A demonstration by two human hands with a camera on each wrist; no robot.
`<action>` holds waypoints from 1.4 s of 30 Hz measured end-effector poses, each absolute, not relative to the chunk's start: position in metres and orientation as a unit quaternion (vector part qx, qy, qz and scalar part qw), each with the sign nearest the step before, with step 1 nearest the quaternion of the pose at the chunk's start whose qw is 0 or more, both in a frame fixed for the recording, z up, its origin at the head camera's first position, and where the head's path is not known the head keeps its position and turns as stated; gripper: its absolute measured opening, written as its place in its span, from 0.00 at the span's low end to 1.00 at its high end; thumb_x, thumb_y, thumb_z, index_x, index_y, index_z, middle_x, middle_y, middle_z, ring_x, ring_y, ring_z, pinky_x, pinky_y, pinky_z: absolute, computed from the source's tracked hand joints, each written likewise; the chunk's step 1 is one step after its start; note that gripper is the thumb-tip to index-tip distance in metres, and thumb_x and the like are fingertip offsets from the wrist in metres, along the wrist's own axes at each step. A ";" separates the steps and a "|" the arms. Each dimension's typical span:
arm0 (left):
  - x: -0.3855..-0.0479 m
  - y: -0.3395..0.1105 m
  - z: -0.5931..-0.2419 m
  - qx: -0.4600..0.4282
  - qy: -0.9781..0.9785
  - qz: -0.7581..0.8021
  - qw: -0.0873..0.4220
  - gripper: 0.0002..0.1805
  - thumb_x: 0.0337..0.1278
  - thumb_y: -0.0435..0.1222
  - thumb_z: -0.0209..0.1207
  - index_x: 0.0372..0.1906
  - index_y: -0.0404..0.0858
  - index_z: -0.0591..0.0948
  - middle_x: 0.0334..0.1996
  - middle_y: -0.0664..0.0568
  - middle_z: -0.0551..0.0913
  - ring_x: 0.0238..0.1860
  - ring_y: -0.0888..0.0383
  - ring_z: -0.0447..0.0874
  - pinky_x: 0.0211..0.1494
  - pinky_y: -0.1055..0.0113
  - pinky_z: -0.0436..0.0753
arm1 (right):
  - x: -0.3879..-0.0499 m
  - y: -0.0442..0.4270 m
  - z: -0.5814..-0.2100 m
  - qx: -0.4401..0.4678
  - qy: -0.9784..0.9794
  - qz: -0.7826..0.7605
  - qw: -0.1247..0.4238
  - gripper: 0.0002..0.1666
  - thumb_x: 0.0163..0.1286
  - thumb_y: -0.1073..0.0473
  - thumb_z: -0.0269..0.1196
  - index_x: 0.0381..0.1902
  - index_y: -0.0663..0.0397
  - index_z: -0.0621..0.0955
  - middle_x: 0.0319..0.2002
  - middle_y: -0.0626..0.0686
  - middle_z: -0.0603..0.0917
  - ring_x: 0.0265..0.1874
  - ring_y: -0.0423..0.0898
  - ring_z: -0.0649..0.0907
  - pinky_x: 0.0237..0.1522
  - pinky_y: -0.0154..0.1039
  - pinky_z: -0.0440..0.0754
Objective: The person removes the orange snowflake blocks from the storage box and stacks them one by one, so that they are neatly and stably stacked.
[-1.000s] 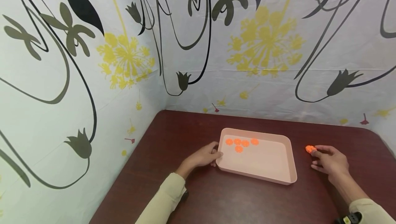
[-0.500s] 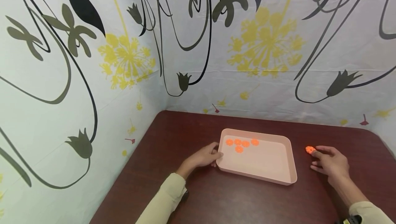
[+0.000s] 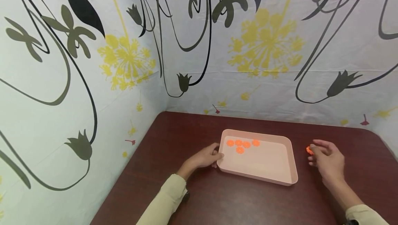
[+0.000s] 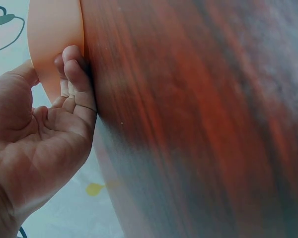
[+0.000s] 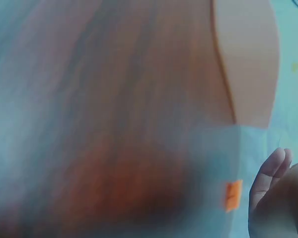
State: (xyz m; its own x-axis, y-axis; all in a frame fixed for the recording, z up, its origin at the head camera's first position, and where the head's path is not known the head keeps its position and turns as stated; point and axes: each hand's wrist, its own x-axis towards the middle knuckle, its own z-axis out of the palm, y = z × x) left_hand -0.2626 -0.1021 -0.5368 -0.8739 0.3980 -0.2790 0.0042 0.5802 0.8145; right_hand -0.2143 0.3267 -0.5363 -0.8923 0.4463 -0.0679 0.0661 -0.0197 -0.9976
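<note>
My left hand [image 3: 203, 156] holds the left end of a shallow pale pink tray [image 3: 267, 164], thumb over the rim and fingers outside against the wall. The left wrist view shows the hand [image 4: 54, 124] against the tray's side [image 4: 54, 29]. Several flat orange scalloped discs [image 3: 239, 150] lie apart in the tray's far left part. To the tray's right, my right hand [image 3: 329, 159] is at a small orange stack [image 3: 309, 150], partly covered by the thumb. Seen from the right wrist, the stack [image 5: 232, 196] stands apart from the visible fingers [image 5: 273, 166]. Whether the fingertips pinch a disc is hidden.
The dark reddish wooden table [image 3: 230, 204] runs up to a white cloth wall [image 3: 192, 59] printed with flowers, which also closes off the left side. The tray's near right corner [image 3: 292, 183] points toward my right forearm.
My right hand has shifted slightly up and left, its thumb and index finger drawing closer together and covering more of the orange stack. My left hand, the tray and its discs stay put.
</note>
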 end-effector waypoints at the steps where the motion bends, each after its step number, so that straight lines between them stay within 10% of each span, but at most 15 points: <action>1: -0.263 -0.102 -0.537 0.118 0.861 0.442 0.222 0.28 0.76 0.46 0.61 0.73 0.40 0.70 0.24 0.52 0.83 0.24 0.57 0.79 0.35 0.66 0.77 | -0.215 0.324 -0.534 -0.178 -0.682 0.696 0.135 0.11 0.76 0.59 0.66 0.53 0.42 0.80 0.30 0.32 0.88 0.17 0.37 0.84 0.19 0.34 0.83; 17: -0.263 -0.104 -0.543 0.122 0.861 0.443 0.221 0.28 0.76 0.47 0.61 0.71 0.41 0.71 0.24 0.52 0.82 0.24 0.58 0.79 0.35 0.67 0.78 | -0.231 0.272 -0.520 0.041 -0.695 0.714 0.072 0.28 0.76 0.65 0.66 0.71 0.51 0.75 0.44 0.39 0.89 0.27 0.38 0.89 0.23 0.38 0.86; 28: -0.263 -0.105 -0.543 0.129 0.860 0.443 0.218 0.28 0.76 0.47 0.61 0.71 0.40 0.71 0.24 0.52 0.82 0.24 0.57 0.79 0.34 0.66 0.78 | -0.245 0.231 -0.523 0.007 -0.824 0.566 0.013 0.28 0.77 0.62 0.64 0.72 0.53 0.73 0.60 0.67 0.80 0.35 0.46 0.92 0.31 0.43 0.90; 42: -0.264 -0.105 -0.542 0.123 0.861 0.442 0.220 0.30 0.75 0.47 0.62 0.73 0.40 0.70 0.24 0.52 0.82 0.24 0.57 0.80 0.36 0.66 0.78 | -0.261 0.204 -0.543 -0.054 -0.797 0.599 -0.058 0.33 0.73 0.70 0.66 0.73 0.62 0.73 0.59 0.71 0.80 0.32 0.39 0.89 0.32 0.40 0.89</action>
State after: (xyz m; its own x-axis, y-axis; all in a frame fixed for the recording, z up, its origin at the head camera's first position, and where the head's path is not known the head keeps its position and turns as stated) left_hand -0.2637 -0.1049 -0.5420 -0.8732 0.4062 -0.2693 0.0178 0.5788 0.8153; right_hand -0.2610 0.2038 -0.5426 -0.9875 0.0173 -0.1567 0.1554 0.2763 -0.9484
